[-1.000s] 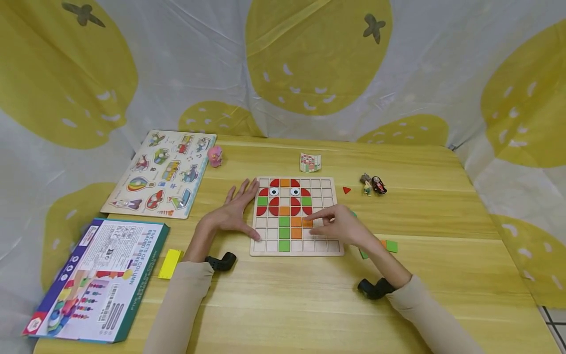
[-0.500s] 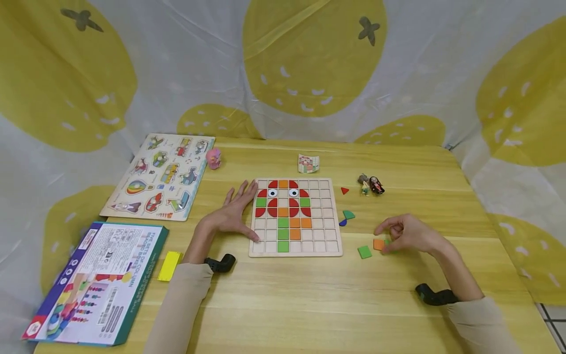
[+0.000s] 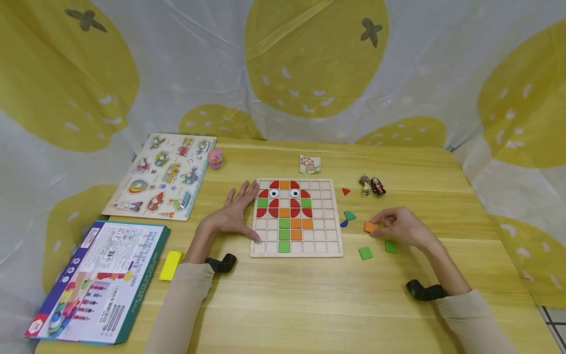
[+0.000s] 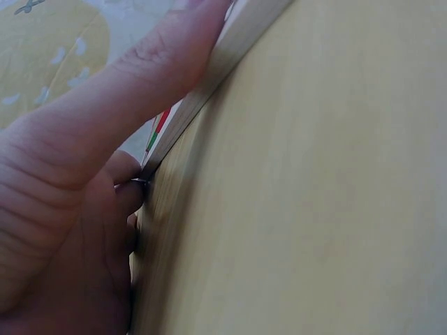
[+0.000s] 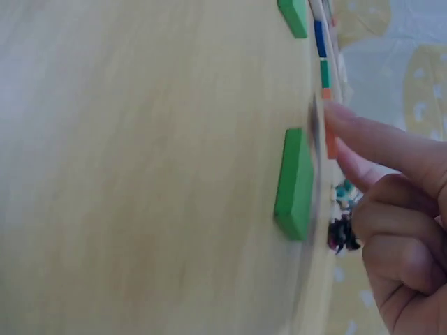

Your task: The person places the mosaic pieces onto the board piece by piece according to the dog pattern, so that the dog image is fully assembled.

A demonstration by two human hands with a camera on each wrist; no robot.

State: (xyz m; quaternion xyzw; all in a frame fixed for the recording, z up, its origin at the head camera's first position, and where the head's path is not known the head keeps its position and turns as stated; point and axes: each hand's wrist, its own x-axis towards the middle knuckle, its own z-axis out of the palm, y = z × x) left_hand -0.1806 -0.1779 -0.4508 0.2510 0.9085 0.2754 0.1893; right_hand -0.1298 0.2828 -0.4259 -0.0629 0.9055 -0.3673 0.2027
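My right hand (image 3: 403,227) pinches an orange square tile (image 3: 369,227) between thumb and index finger, to the right of a wooden grid board (image 3: 319,246). In the right wrist view the tile (image 5: 331,139) is held above the table. Below that hand lies a green square tile (image 3: 390,247), and another green tile (image 3: 365,253) is to its left. My left hand (image 3: 230,215) rests along the board's left edge with fingers spread, its thumb on the lower left corner. Red, green and orange tiles and two eye pieces (image 3: 274,193) fill part of the grid.
Between board and right hand are a green quarter-round piece (image 3: 350,215), a blue piece (image 3: 344,223) and a red triangle (image 3: 346,191). Behind stand small figurines (image 3: 377,186) and a pattern card (image 3: 310,164). At left lie a picture puzzle (image 3: 161,177), a box (image 3: 99,280) and a yellow block (image 3: 171,265).
My right hand has moved from the board out to the loose tiles at right, picked up the orange tile and shifted slightly back toward the board. My left hand has stayed in place.
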